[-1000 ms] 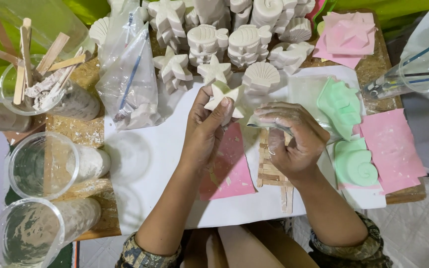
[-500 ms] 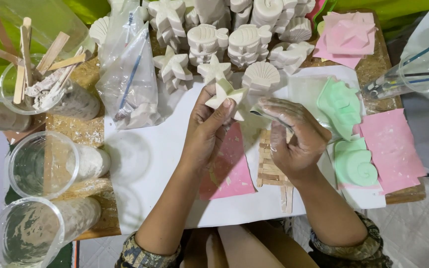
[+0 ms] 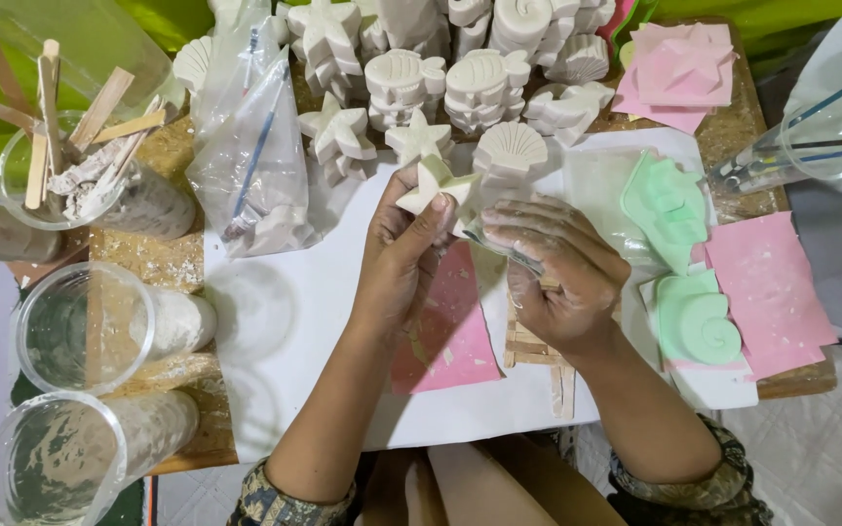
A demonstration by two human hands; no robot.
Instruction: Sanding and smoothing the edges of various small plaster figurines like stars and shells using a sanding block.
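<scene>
Now left hand [image 3: 401, 258] holds white star cast [image 3: 434, 185]; right hand [image 3: 553, 273] beside it.

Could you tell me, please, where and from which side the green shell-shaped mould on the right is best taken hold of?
Probably by its two long side edges, coming straight down from above. The green shell-shaped mould lies flat with its domed spiral up, so the top offers little purchase, and the right hand hovers close on its left.

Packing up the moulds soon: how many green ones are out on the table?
2. A green seahorse-shaped mould lies right of the right hand; a green snail-shell mould lies just below it. Others may be hidden under the pink sheets.
</scene>
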